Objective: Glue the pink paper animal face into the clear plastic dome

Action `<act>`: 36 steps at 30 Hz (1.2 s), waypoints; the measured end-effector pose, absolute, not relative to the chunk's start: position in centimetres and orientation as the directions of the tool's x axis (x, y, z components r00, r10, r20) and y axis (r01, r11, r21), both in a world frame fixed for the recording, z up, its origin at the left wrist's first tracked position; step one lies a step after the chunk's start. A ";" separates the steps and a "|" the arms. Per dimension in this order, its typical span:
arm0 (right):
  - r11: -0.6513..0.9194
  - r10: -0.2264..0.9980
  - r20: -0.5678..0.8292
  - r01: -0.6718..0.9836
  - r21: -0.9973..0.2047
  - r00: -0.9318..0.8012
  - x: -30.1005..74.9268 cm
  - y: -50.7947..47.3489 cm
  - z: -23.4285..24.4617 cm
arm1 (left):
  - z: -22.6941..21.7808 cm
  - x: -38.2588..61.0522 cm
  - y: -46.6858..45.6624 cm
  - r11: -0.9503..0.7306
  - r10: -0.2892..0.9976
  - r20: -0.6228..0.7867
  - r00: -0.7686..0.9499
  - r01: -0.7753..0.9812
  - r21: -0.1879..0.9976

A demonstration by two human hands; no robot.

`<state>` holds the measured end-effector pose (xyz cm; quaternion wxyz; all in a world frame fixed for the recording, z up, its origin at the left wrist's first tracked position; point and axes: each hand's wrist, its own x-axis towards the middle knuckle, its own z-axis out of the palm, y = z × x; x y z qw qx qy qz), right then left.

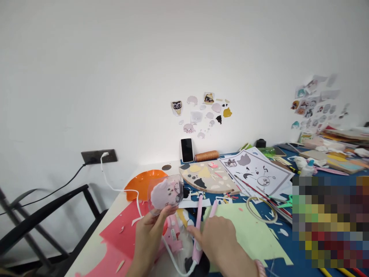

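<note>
My left hand (155, 227) pinches the lower edge of a clear, rounded-square plastic piece (180, 194). A pale, fluffy-edged animal cutout (163, 193) with a small face shows on it or inside it. My right hand (217, 238) is closed around a pink two-armed corded tool (199, 215) that looks like a small hair straightener, its arms apart and pointing away from me. Its white cord (175, 263) leaves the near end. A pink object with a label (173, 235) lies between my hands, partly hidden.
An orange scalloped dish (138, 184) and red sheet (122, 227) lie left; a pale green sheet (245, 223) lies right. Behind are a board with cutouts (209, 179), a phone (187, 150), a thread spool (206, 156) and printed sheets (256, 169). Tape (250, 206) and green-handled scissors (289, 201) lie right.
</note>
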<state>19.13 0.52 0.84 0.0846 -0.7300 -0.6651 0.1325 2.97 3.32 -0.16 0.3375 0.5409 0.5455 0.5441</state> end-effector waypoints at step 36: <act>-0.130 0.968 -0.034 -0.384 -0.914 -0.248 20.8 7.1 1.2 | 1.1 1.2 4.0 -0.167 0.977 0.169 0.134 -0.025 0.986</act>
